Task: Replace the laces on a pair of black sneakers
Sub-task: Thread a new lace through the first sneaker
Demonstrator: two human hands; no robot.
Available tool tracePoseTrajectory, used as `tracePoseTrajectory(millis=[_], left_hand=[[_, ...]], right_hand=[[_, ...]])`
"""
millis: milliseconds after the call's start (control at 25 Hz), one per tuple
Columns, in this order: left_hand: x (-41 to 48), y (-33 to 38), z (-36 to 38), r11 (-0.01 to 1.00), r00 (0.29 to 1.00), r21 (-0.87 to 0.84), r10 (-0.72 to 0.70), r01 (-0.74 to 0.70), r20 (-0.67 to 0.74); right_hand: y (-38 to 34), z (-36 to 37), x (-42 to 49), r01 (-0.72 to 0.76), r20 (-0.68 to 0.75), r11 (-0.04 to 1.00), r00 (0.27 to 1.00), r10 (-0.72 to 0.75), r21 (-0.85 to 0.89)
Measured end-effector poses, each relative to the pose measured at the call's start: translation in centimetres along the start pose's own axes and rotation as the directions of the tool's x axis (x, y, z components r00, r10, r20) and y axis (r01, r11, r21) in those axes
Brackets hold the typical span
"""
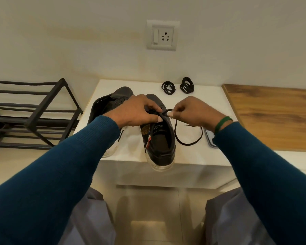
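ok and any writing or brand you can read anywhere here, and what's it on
insole print in the nearer sneaker: letters, too blurred to read
gold patch on its tongue: too small to read
wall socket: no writing

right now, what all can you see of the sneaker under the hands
The sneaker is a black low-top with a white sole and a dark printed insole. It stands upright on the white table, toe toward the wall, heel overhanging the near edge. The left hand holds its eyelet area; the right hand pinches a black lace that runs from it and loops on the table to its right.
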State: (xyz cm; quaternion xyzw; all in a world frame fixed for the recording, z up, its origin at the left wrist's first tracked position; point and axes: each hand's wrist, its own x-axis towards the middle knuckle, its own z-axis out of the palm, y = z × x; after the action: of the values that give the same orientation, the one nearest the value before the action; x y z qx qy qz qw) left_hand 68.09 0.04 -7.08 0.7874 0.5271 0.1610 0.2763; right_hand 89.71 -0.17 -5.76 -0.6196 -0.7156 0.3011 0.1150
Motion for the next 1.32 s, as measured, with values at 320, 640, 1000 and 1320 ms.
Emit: tracePoseTrajectory(millis=[320,640,1000,1320], left_hand=[[0.5,-0.4,0.2,0.998,0.999,-0.049,-0.031,0.032,0.016],[0.7,-0.3,0.4,0.998,0.999,-0.048,-0.038,0.038,-0.005],[-0.2,1.3,0.7,0.997,0.998,-0.018,-0.07,0.07,0.003],[-0.4,2.2,0.9,0.98,0.978,0.023,-0.194,0.196,-0.079]], right_hand=[[1.0,-3.9,-1.5,0.231,-0.214,0.085,0.961,-0.175,0.969],[1.3,4.3,-0.7,-0.176,0.091,0.983,0.981,0.171,0.053],[3.2,0.6,4.6,-0.242,-0.055,0.966,0.967,0.247,0.093],[5.0,3.2,8.1,0.106,-0.111,0.761,0.967,-0.228,-0.64]])
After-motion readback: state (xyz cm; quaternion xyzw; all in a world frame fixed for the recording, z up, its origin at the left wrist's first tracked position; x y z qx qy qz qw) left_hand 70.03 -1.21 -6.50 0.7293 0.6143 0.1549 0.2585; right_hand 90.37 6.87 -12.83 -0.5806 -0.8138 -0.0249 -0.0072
